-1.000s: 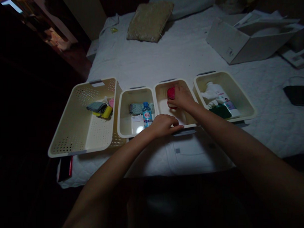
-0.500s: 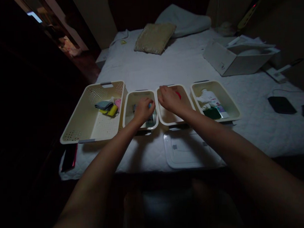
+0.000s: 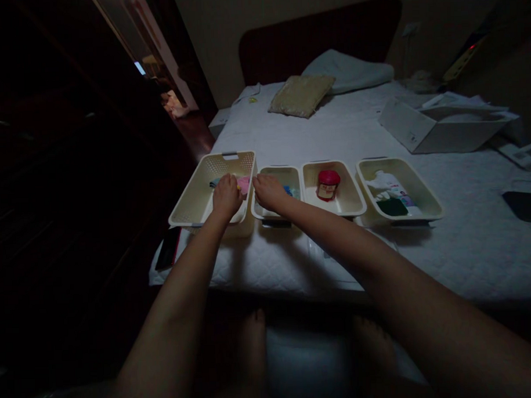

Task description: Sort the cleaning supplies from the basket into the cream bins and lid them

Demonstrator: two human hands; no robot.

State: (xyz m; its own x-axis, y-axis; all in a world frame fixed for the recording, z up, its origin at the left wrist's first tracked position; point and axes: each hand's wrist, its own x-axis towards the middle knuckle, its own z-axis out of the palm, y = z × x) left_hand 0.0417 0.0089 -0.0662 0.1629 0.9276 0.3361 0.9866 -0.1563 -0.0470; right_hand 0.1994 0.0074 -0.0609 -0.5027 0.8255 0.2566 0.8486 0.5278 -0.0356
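My left hand (image 3: 227,197) is closed over the large perforated basket (image 3: 188,203). Yellow shows at its fingertips, but whether the fingers hold it I cannot make out. Behind the hand, a grey-blue cloth (image 3: 214,182) and a pink cloth (image 3: 244,184) lie in the basket. My right hand (image 3: 269,191) is curled over the left rim of the small cream bin (image 3: 278,215) beside the basket. Blue items (image 3: 288,190) show inside that bin, partly covered by the hand. A red-lidded jar (image 3: 328,185) stands in the neighbouring bin (image 3: 355,207).
The rightmost bin (image 3: 431,199) holds a white bottle (image 3: 393,186) and a dark green pad (image 3: 391,207). A pale lid lies on the bed (image 3: 259,274) under my right forearm. A phone (image 3: 168,249) is at the left edge, a white box (image 3: 446,133) at the back right.
Both hands have moved left, the left from the small bin to the large basket, the right from the jar's bin to the small bin. The red-lidded jar is now uncovered. The view has shifted.
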